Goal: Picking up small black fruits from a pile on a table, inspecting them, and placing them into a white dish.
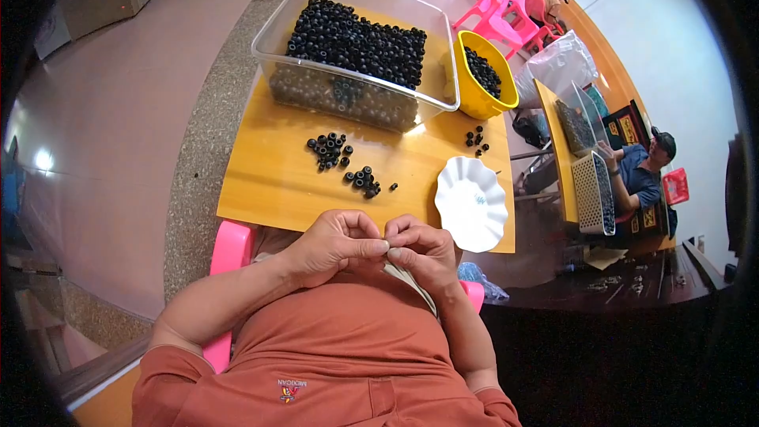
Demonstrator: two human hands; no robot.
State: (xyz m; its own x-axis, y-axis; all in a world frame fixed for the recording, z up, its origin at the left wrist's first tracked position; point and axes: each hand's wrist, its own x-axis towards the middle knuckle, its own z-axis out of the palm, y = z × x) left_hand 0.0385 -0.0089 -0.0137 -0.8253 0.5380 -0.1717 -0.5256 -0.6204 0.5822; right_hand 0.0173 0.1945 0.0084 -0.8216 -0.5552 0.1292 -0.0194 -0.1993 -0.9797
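Head view: our bare left hand (336,247) and bare right hand (425,255) meet at the fingertips by the near edge of the yellow wooden tabletop (269,190), thumbs and fingers bent into a pinch. We cannot tell whether anything sits between them (the fingers hide it). Apart from the grip and beyond it, a small pile of round, holed black beads (364,181) lies slightly left of our fingertips, a single small black bead (393,187) almost straight ahead. Just beside our right hand rests a white scalloped dish (472,209). Farther off, a clear plastic tub (277,32) holds many more beads.
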